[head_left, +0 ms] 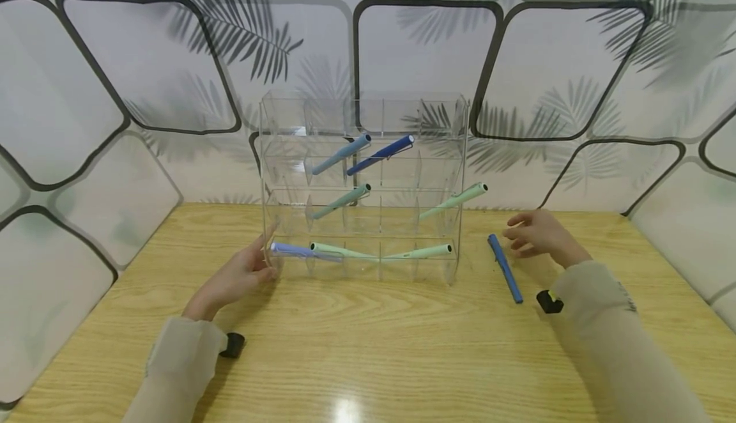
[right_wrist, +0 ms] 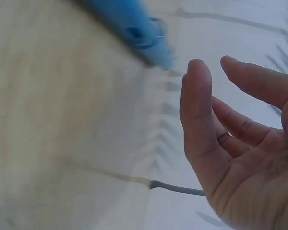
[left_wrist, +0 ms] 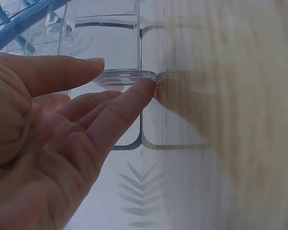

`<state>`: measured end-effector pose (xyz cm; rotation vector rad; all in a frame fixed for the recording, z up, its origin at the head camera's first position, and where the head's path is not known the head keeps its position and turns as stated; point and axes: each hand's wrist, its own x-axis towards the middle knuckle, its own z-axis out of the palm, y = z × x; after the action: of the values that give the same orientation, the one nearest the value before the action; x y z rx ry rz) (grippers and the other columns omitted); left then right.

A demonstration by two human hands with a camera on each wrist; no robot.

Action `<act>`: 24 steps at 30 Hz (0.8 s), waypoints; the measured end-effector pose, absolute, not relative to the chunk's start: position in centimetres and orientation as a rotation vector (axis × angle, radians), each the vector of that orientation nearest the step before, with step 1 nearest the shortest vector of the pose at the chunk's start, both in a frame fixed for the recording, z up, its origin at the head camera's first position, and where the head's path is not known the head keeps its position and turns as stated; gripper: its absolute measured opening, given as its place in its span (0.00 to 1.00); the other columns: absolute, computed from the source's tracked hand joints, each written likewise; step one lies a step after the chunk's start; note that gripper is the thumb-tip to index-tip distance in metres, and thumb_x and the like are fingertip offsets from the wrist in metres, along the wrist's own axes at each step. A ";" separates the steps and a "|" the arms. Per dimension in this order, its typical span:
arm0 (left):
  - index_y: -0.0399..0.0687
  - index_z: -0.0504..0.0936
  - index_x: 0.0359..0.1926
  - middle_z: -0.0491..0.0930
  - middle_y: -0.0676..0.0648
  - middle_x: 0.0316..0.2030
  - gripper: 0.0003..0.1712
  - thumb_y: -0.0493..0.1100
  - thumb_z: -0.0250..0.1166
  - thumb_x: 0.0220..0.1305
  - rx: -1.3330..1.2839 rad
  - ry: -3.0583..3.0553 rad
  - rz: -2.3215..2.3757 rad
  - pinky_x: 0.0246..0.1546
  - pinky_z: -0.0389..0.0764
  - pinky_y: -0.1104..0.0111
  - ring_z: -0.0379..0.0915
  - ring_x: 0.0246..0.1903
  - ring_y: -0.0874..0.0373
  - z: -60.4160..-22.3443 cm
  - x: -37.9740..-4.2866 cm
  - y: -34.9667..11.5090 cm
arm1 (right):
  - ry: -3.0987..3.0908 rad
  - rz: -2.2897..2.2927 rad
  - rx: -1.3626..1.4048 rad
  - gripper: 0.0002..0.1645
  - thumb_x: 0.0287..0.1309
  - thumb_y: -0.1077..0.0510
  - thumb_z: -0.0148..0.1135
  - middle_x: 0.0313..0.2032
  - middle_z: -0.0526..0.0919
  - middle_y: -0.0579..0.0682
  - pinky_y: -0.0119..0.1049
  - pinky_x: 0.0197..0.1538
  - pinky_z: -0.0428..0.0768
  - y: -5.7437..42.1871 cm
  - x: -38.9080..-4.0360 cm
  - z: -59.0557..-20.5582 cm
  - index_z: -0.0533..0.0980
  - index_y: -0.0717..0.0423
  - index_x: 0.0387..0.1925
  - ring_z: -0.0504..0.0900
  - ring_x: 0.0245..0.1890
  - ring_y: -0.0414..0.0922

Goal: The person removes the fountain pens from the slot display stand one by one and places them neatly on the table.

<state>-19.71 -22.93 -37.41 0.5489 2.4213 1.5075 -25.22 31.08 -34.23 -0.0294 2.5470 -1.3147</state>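
A clear acrylic rack (head_left: 362,218) with rows of compartments stands upright on the table. My left hand (head_left: 238,276) is at its left side, straight fingers touching the side panel and thumb beside the front edge. In the left wrist view, the fingertips of this hand (left_wrist: 62,124) meet the rack's lower corner (left_wrist: 134,75). My right hand (head_left: 540,238) is just right of a loose blue pen (head_left: 506,268), its fingers loosely bent and holding nothing. The right wrist view has the blue pen (right_wrist: 134,28) blurred, apart from the hand (right_wrist: 230,134).
In the rack lie a light blue pen (head_left: 342,154), a dark blue pen (head_left: 382,154), a teal pen (head_left: 342,202), a mint pen (head_left: 454,200) jutting right, and lower down a periwinkle pen (head_left: 293,250) and two pale green pens (head_left: 420,253). A patterned wall covering (head_left: 425,59) rises behind.
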 end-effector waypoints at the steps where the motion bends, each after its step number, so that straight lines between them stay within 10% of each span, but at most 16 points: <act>1: 0.47 0.32 0.81 0.71 0.43 0.30 0.51 0.22 0.51 0.70 0.546 2.419 1.511 0.31 0.75 0.67 0.71 0.34 0.51 -37.4 -19.7 -22.9 | 2.547 -1.333 -0.030 0.34 0.72 0.62 0.57 0.49 0.79 0.66 0.42 0.39 0.86 31.1 -25.2 -33.9 0.58 0.82 0.67 0.83 0.36 0.44; 24: 0.45 0.34 0.82 0.79 0.32 0.44 0.50 0.25 0.54 0.70 0.585 2.539 1.405 0.41 0.81 0.61 0.79 0.49 0.39 -37.5 -19.6 -23.2 | 2.600 -1.443 -0.191 0.36 0.73 0.58 0.59 0.43 0.78 0.50 0.43 0.45 0.85 29.6 -24.0 -27.7 0.57 0.75 0.71 0.83 0.39 0.39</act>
<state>-19.65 -23.19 -37.47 0.5846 2.5395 1.4051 -23.96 29.59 -27.74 -0.1913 2.6002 -1.4429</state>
